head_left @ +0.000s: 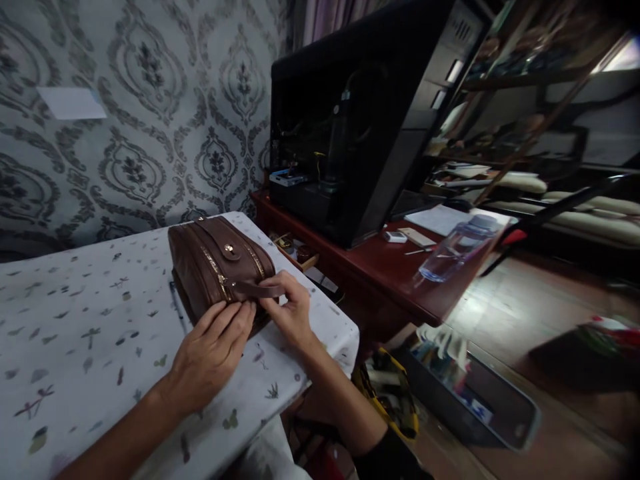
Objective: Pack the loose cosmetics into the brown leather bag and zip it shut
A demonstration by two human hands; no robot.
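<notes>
A brown leather toiletry bag (210, 260) with two brass-coloured zippers and a snapped top strap sits on the white patterned tablecloth. At its near end, my left hand (213, 357) presses its closed fingers against the leather, just below a zipper's end; the fingertips are partly hidden. My right hand (290, 310) pinches a brown leather strap (257, 289) at the same end between thumb and fingers. The strap stands out from the bag towards the right. A thin dark pen-like item (177, 307) lies along the bag's left side.
To the right, a red-brown desk (395, 280) bears a large black computer case (345, 147) and a clear plastic bottle (457, 247). A drawer (300, 257) stands open beside the table. A grey bin (480, 393) with mixed items sits on the floor.
</notes>
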